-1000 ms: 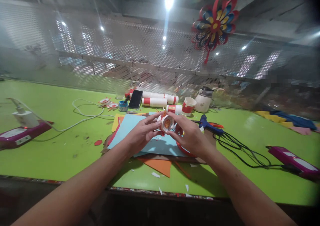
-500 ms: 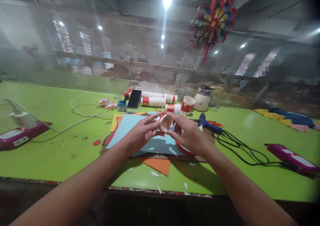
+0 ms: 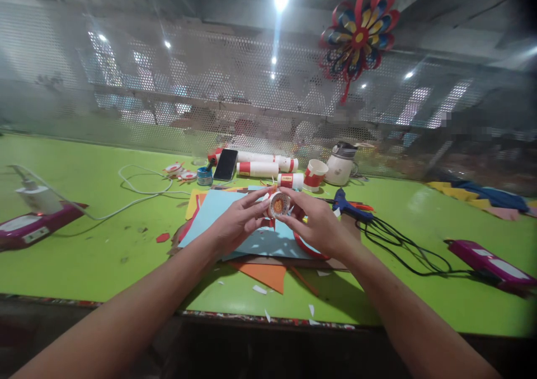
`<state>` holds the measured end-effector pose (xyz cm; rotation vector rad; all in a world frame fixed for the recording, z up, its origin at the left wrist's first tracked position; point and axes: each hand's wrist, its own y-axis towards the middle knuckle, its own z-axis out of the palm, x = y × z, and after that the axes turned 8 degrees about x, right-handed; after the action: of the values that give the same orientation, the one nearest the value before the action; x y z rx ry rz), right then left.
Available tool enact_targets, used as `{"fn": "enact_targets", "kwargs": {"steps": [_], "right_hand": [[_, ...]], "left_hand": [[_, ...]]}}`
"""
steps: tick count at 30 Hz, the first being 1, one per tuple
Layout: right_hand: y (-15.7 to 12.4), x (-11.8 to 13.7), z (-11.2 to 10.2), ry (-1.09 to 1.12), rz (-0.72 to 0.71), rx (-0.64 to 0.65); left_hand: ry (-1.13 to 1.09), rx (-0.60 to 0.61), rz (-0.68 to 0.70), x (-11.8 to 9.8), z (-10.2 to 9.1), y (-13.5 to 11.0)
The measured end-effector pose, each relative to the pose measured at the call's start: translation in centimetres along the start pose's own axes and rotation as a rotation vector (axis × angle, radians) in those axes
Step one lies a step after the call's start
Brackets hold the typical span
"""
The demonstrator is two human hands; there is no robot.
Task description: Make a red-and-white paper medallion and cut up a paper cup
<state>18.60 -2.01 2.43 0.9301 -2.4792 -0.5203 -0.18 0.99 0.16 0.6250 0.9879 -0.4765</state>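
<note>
Between my two hands is a small white paper cup (image 3: 279, 204), its round end turned toward me, with a dotted rim, an orange figure in the middle and red paper bits at its side. My left hand (image 3: 237, 221) grips its left side with the fingertips. On the right, the thumb and fingers of my right hand (image 3: 319, 220) pinch its edge. Below the hands lie light blue paper sheets (image 3: 210, 217) on a stack of coloured paper. Part of a red ring (image 3: 308, 247) shows beneath my right hand.
Behind stand a phone (image 3: 225, 165), a blue jar (image 3: 205, 176), white-and-red paper tubes (image 3: 257, 169), a red-and-white cup (image 3: 315, 175) and a jug (image 3: 340, 165). At right lies a blue glue gun (image 3: 350, 205) with its black cable. Purple power strips (image 3: 490, 266) sit at both sides.
The cup has tilted slightly in my fingers, so its inside shows a little differently. Both hands stay in nearly the same place.
</note>
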Motion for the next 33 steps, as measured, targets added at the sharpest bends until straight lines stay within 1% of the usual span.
{"fn": "enact_targets", "kwargs": {"steps": [8,14,20,25,29,33], "right_hand": [[0.03,0.13,0.01,-0.008,0.014,0.031],[0.00,-0.08,0.24,-0.097,-0.008,0.010],[-0.07,-0.50,0.32,-0.103,-0.019,-0.003],[-0.02,-0.38,0.39,-0.147,-0.038,-0.015],[-0.01,-0.16,0.45,-0.190,-0.058,-0.048],[-0.07,0.09,0.54,-0.247,-0.047,-0.086]], "left_hand": [[-0.006,-0.021,0.018,0.43,-0.17,0.26],[0.012,-0.013,0.035,0.43,-0.08,0.24],[0.034,-0.004,0.035,0.27,-0.03,0.18],[0.054,0.000,0.030,0.28,-0.15,0.18],[0.058,0.049,0.063,0.41,-0.28,0.15],[0.095,0.091,0.084,0.23,-0.06,-0.02]]}}
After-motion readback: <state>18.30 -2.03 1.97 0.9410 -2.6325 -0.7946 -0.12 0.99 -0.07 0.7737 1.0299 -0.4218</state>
